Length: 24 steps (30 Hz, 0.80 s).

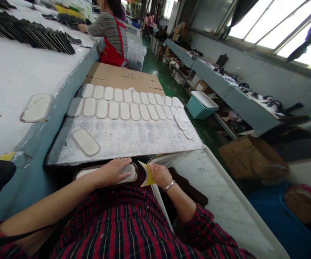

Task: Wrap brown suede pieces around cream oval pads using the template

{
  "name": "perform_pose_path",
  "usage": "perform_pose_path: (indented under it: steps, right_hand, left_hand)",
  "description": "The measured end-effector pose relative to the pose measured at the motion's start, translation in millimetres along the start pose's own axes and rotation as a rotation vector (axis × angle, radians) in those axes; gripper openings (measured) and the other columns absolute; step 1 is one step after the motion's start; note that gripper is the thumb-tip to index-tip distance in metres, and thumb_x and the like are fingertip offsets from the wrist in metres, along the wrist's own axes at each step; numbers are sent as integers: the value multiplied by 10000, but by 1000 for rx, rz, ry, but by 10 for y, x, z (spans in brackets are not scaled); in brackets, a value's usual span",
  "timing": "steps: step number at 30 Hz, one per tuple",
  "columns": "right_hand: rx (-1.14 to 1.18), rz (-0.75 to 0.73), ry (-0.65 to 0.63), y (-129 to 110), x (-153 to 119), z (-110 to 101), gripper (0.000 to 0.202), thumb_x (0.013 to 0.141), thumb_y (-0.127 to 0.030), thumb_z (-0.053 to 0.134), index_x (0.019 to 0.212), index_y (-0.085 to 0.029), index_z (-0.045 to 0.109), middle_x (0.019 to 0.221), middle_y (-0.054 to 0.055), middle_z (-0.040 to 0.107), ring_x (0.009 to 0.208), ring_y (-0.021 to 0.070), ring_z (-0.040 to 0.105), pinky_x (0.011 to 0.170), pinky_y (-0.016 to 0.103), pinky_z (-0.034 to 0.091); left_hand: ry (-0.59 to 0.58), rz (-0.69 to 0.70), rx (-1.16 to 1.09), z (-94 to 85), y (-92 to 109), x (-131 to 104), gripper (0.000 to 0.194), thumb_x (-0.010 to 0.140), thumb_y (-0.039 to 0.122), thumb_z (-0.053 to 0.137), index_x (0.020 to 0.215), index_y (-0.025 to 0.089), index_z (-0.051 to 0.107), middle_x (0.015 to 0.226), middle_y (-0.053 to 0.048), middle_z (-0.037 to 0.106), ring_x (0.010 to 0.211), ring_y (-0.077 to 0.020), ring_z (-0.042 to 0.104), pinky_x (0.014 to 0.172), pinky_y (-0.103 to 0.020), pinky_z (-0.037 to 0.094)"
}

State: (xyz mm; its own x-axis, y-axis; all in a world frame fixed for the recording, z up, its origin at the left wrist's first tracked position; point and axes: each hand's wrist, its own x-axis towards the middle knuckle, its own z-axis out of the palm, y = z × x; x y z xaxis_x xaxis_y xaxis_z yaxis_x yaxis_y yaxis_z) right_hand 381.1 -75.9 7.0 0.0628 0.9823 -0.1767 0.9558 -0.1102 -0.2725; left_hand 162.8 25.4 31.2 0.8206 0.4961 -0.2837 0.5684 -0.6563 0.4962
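Observation:
My left hand (115,172) lies flat, fingers stretched out, on a white oval pad with a brown edge (131,172) close to my lap. Other pieces may lie under that pad, but my hand and arm cover much of it. Just to the right, my right hand (161,175) pinches a curved yellow sheet (148,174), its free edge turned toward the pad. A single rounded pad (86,142) sits at the near left of the white board (134,136). Farther back on the board, similar pads (113,109) are laid out in two overlapping rows.
Left of the board stands a blue-sided table (50,90) bearing another pad (36,107) and a row of dark pieces (31,32). A person in a red apron (115,43) works beyond a cardboard sheet (125,77). On the right are a teal bin (201,106) and a cardboard box (252,156).

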Motion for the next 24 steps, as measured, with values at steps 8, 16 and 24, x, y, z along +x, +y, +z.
perform_pose_path:
  steps: [8,16,24]
  right_hand:
    - [-80,58,153,-434,-37,220,407,970,-356,229,819,-184,566,750,46,650,694,162,620,599,242,394]
    - [-142,122,94,-512,64,137,430,968,-362,226,805,-181,580,735,65,661,694,200,642,606,267,446]
    - [-130,81,113,-610,244,216,428,976,-365,194,877,-186,570,794,55,661,734,168,632,618,244,425]
  left_hand:
    - [139,20,155,242,24,-139,1202,480,790,562,1425,145,195,1432,-201,292,1296,-350,287,1055,-469,198]
    - [267,-48,149,346,129,-57,1079,590,662,594,1424,122,173,1318,-180,438,1198,-323,388,1023,-431,218]
    - [229,-61,54,213,102,-44,964,642,484,641,1406,95,200,1253,-180,499,1152,-299,454,994,-381,292]
